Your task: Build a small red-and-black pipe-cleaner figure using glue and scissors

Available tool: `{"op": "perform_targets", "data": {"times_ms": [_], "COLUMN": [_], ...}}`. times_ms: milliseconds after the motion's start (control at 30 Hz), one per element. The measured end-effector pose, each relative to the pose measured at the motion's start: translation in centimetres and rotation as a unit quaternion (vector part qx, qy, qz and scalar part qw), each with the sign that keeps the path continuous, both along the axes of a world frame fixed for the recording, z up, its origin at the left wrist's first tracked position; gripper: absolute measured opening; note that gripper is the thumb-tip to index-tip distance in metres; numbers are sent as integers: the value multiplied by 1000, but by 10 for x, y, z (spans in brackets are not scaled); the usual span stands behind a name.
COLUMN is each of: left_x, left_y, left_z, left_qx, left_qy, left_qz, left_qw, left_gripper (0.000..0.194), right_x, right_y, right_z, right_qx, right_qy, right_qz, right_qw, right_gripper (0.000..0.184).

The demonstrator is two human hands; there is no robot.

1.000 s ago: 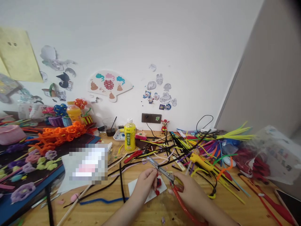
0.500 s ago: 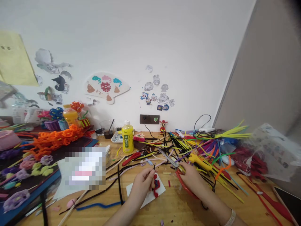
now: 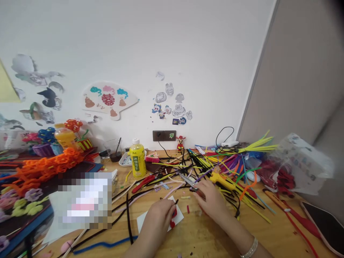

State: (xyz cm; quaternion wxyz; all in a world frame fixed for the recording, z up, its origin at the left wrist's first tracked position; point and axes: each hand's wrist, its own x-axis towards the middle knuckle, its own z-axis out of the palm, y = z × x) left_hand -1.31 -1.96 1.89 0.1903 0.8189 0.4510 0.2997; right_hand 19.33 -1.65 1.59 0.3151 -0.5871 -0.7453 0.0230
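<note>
My left hand (image 3: 160, 215) is closed in a pinch over a white card (image 3: 178, 216). A short black pipe cleaner end (image 3: 176, 202) pokes out at its fingertips. Partly hidden under those fingers, a small red and dark blue fuzzy piece (image 3: 172, 224) shows on the card. To the right, my right hand (image 3: 211, 197) is closed around the handles of a pair of scissors (image 3: 187, 180). The metal blades point up and left, away from me, low over the table, and the handles are mostly covered by my fingers.
Loose pipe cleaners spread around a yellow glue gun (image 3: 223, 181) at right. A yellow drink bottle (image 3: 137, 159) stands behind red-handled pliers (image 3: 143, 182). At left lie paper (image 3: 52, 215) and orange fuzzy work (image 3: 51, 163). A phone (image 3: 324, 227) rests at the right edge.
The view has turned slightly right. My left hand has rolled over and covers more of the red piece. My right hand now hides most of the red scissor handles, which showed before.
</note>
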Motion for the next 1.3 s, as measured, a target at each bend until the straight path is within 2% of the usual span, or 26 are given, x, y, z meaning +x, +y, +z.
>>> {"op": "perform_targets", "data": {"times_ms": [67, 100, 133, 167, 233, 367, 433, 533, 667, 800, 900, 1033, 1133, 1300], "left_x": [1, 1, 1, 0, -2, -7, -8, -7, -6, -5, -6, -7, -7, -5], "left_y": [-4, -6, -7, -8, -7, -2, -2, -2, 0, 6, 10, 13, 14, 14], "left_z": [2, 3, 5, 7, 10, 9, 5, 0, -4, -5, -5, -5, -4, -1], "left_qx": [33, 47, 58, 64, 61, 58, 71, 69, 56, 30, 5, -34, -70, -98], "left_qy": [52, 68, 77, 82, 89, 127, 150, 180, 197, 218, 192, 91, 11, -69], "left_qz": [-15, -21, -25, -24, -10, -1, -26, -43, -37, 1, 31, 66, 75, 95], "left_qw": [998, 996, 995, 994, 994, 990, 986, 980, 978, 976, 981, 993, 995, 988], "left_gripper": [30, 29, 29, 28, 26, 18, 24, 29, 28, 22, 15, 9, 11, 14], "right_x": [-7, -8, -6, 0, 20, 76, 94, 99, 93, 94, 96, 96, 94, 94], "right_y": [-3, -3, -1, 2, 13, 36, 41, 44, 41, 37, 36, 33, 29, 23], "right_z": [5, 7, 8, 9, 9, -5, -14, -20, -13, -8, -6, -4, 0, 5], "right_qx": [-8, -9, -5, 3, 15, -7, -24, -20, 17, 61, 86, 113, 126, 174], "right_qy": [50, 47, 23, -16, -117, -136, -145, -160, -169, -173, -172, -165, -159, -118], "right_qz": [92, 113, 103, 70, -71, -223, -249, -270, -295, -296, -297, -306, -313, -333], "right_qw": [994, 992, 994, 997, 990, 965, 957, 949, 940, 937, 935, 931, 928, 919], "right_gripper": [23, 24, 24, 24, 25, 36, 32, 26, 25, 27, 30, 33, 34, 32]}}
